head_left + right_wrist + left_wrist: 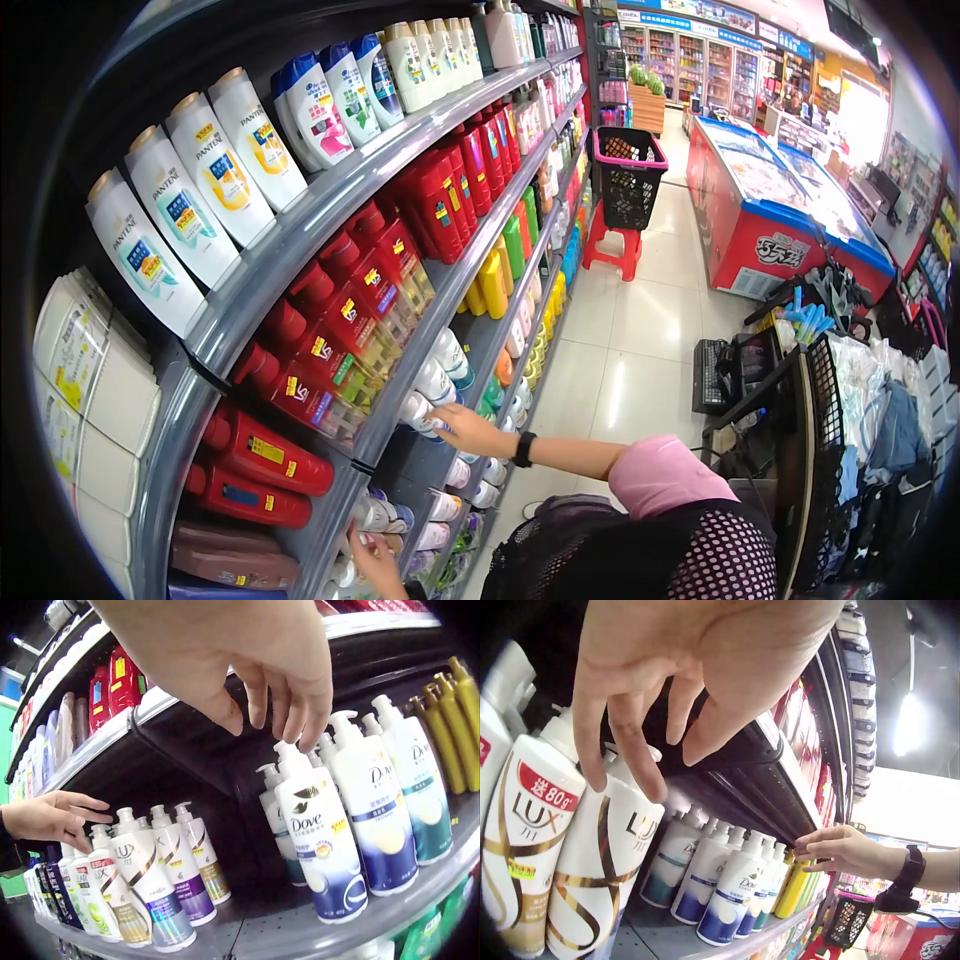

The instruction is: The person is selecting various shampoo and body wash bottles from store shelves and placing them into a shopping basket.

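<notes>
My left hand [375, 562] hangs with loosely bent fingers over white LUX pump bottles [536, 832] with gold swirls. Seen from the left wrist, its fingertips overlap a second LUX bottle [604, 862]; whether they touch it I cannot tell. The right hand [247, 667] hovers palm down, fingers bent and spread from the thumb, at the pump top of a white and blue Dove bottle [319, 844]; contact is unclear. More Dove bottles [379, 817] stand to its right. Neither hand holds anything. Both groups stand upright on one grey shelf [262, 941].
A dark gap separates the LUX and Dove groups. Red bottles [375, 260] fill the shelf above, Pantene bottles [150, 255] the one higher. Along the aisle are a black basket [630, 180] on a red stool [613, 245], freezers [745, 220] and a cart of bagged goods [885, 400].
</notes>
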